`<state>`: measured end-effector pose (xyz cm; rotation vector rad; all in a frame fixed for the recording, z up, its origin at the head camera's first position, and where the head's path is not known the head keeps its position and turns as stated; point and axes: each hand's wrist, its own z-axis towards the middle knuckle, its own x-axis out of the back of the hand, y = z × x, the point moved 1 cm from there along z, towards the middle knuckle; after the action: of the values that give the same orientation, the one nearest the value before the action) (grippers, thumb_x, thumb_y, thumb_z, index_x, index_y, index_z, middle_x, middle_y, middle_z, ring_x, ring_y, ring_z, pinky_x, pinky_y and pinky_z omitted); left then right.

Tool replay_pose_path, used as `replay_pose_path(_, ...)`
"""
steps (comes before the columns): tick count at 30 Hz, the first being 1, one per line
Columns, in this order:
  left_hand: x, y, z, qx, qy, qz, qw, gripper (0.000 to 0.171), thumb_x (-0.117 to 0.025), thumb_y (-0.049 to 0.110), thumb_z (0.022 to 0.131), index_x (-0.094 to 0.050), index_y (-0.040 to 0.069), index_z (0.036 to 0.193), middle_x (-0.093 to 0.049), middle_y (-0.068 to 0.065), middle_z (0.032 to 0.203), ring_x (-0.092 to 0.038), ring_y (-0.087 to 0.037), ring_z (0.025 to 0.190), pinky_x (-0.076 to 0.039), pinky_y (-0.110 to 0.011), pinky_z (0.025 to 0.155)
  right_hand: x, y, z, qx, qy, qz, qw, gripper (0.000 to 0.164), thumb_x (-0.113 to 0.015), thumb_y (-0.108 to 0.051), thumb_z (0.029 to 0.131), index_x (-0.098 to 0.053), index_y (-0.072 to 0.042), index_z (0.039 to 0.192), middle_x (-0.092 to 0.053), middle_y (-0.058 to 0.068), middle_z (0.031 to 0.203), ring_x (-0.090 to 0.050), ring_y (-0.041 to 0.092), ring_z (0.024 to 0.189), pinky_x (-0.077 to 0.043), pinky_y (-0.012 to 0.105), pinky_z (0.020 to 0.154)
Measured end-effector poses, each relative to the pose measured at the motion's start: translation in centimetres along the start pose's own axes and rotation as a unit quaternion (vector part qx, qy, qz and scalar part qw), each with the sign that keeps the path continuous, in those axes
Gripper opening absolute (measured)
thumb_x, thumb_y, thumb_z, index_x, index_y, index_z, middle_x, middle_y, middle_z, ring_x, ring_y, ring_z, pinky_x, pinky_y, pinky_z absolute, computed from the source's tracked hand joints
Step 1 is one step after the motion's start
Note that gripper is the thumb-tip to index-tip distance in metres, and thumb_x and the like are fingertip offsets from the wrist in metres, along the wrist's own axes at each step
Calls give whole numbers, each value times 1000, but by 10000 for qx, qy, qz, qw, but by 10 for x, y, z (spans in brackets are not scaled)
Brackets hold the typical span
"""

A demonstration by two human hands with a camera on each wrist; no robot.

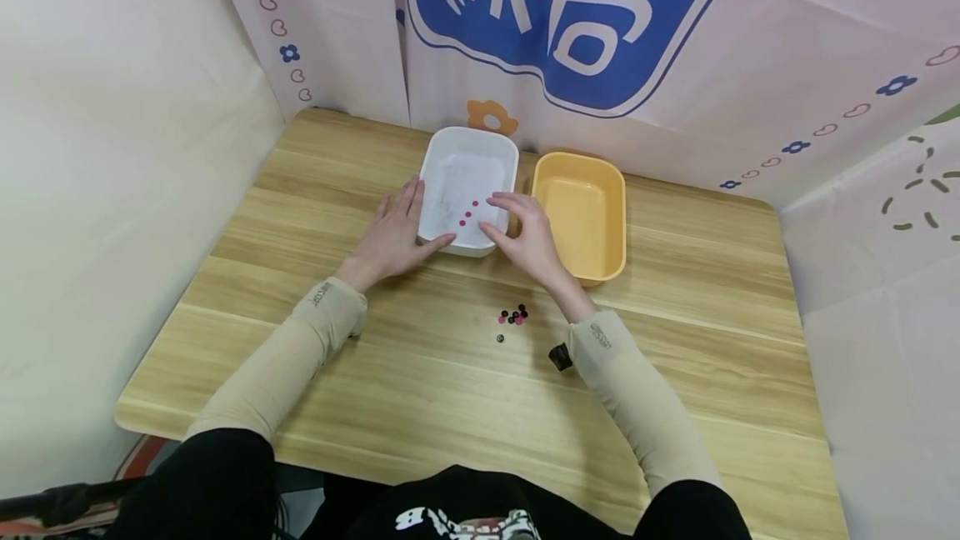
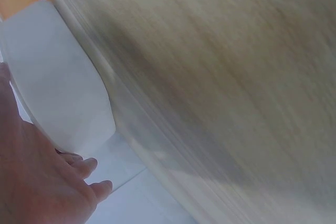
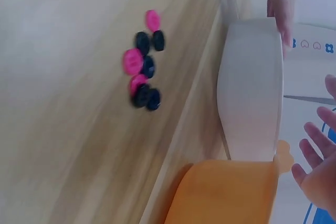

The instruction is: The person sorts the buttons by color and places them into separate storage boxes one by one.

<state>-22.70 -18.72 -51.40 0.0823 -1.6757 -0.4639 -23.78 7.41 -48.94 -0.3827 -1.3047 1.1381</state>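
A white plastic tub [image 1: 468, 165] stands near the back of the table with three pink buttons [image 1: 468, 214] on its floor. My left hand [image 1: 393, 236] rests against the tub's left side, fingers straight and thumb along the near rim. Over the tub's right rim is my right hand [image 1: 531, 244], its fingers spread apart and nothing visible between them. Closer to me, several black and pink buttons [image 3: 142, 72] lie in a small cluster on the wood, and a single dark button [image 1: 500, 338] sits apart from them.
To the right of the white tub stands a yellow tub [image 1: 617, 223], under my right wrist. The wooden table [image 1: 420, 407] meets a printed cloth backdrop [image 1: 337, 40] at the back, with pale walls on both sides.
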Motion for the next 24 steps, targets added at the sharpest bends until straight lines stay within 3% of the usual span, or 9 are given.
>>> replay_pose_path(7,-1,-1,0,12,23,-20,10000,118,-40,83,104,8,2,175,8,-16,186,-5,-38,175,-6,-62,143,-6,26,-19,370,-207,-510,9978,56,-78,-45,102,-72,-9,144,-60,16,162,-50,35,154,-32,59,136)
replay_pose_path(14,0,-1,0,-1,22,-76,10000,118,-41,83,104,8,1,175,7,-18,186,-5,-39,175,-6,-62,142,2,-7,-47,784,-457,-1450,9853,50,-81,-20,98,-69,0,142,-62,27,155,-55,46,147,-36,68,131)
replay_pose_path(20,1,0,0,3,-10,-80,10000,117,-42,81,104,8,2,175,7,-17,186,-3,-37,175,-4,-61,143,3,-13,-69,1081,-765,-2023,9703,49,-80,-20,100,-68,-2,144,-63,24,154,-57,42,146,-36,67,132)
replay_pose_path(24,1,-1,1,-6,-46,-87,10000,118,-42,81,104,9,1,175,8,-17,186,-2,-37,175,-3,-61,143,3,-12,-86,1172,-1018,-2108,9651,44,-81,-19,101,-71,-2,140,-70,20,142,-64,39,135,-45,64,126)
